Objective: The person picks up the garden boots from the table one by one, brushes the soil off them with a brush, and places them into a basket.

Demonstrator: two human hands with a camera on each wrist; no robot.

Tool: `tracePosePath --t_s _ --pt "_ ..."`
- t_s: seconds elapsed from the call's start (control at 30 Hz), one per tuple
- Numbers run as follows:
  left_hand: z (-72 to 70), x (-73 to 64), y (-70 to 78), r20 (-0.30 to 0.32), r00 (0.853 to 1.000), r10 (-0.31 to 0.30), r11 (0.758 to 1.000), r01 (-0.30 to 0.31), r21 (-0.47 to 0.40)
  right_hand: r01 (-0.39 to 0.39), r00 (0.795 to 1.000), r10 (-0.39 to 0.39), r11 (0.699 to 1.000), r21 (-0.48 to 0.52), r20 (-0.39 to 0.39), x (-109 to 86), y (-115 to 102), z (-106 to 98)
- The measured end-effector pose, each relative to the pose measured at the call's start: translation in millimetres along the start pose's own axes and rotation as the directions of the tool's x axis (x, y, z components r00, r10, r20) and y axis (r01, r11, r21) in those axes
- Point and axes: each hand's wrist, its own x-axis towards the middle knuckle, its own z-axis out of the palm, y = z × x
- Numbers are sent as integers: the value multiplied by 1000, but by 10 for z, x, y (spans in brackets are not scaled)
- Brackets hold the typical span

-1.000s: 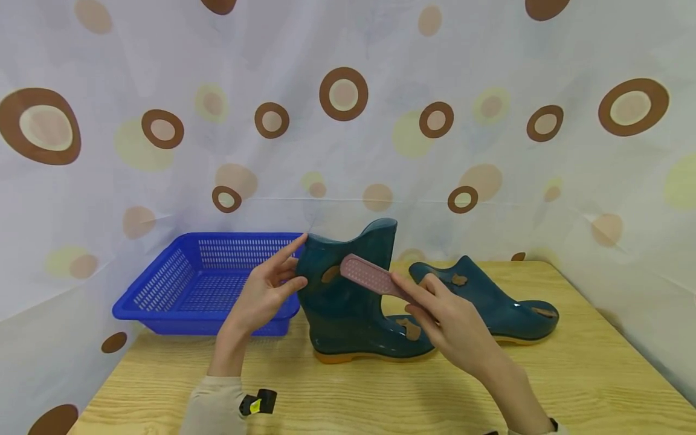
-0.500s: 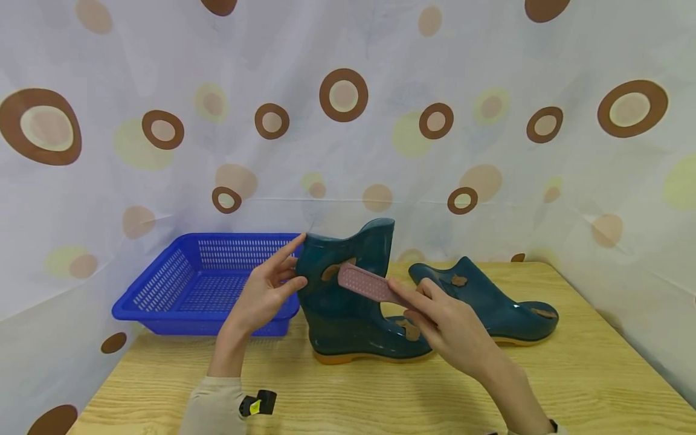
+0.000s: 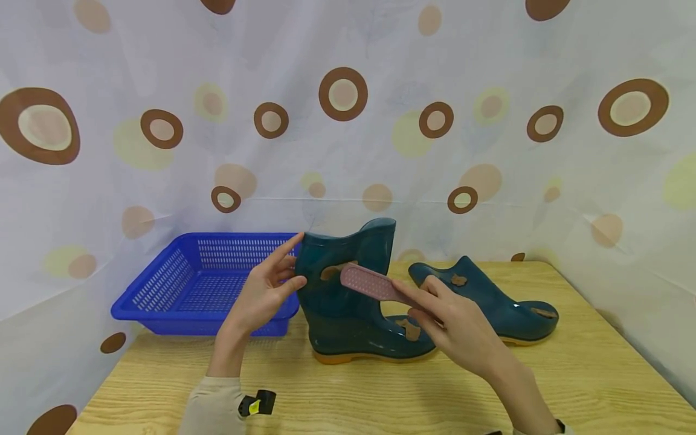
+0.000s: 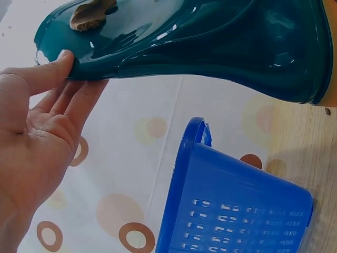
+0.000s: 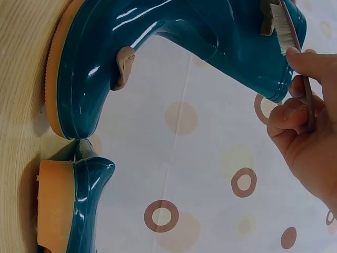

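Observation:
A dark green rain boot (image 3: 342, 314) stands upright on the wooden table, toe to the right. My left hand (image 3: 262, 297) holds the back edge of its shaft, thumb on the near side and fingers behind, as the left wrist view shows. My right hand (image 3: 464, 332) grips the handle of a pink brush (image 3: 368, 283). In the right wrist view the white bristles (image 5: 283, 29) face the shaft beside a brown mud-like patch (image 5: 267, 18). The brush head covers part of that patch in the head view. Another brown lump (image 3: 410, 330) clings to the boot's foot.
A second green boot (image 3: 484, 302) with brown patches stands behind to the right. On the left is a blue slotted plastic basket (image 3: 190, 327). A white curtain with brown rings (image 3: 342, 157) hangs behind the wooden table (image 3: 337, 399).
The brush head has moved slightly down across the shaft patch, then a little to the right. The boot shaft shifted very slightly. My left hand keeps its hold.

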Motion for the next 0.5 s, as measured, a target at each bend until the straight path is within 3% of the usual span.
tracePosePath --t_s 0.27,0.5 --pt "2 -4 34 16 1000 -2 1000 2 7 40 995 -37 999 25 -96 31 -41 -3" --pt "-2 -12 29 33 999 3 1000 -4 24 32 998 -31 1000 1 -49 32 -88 61"
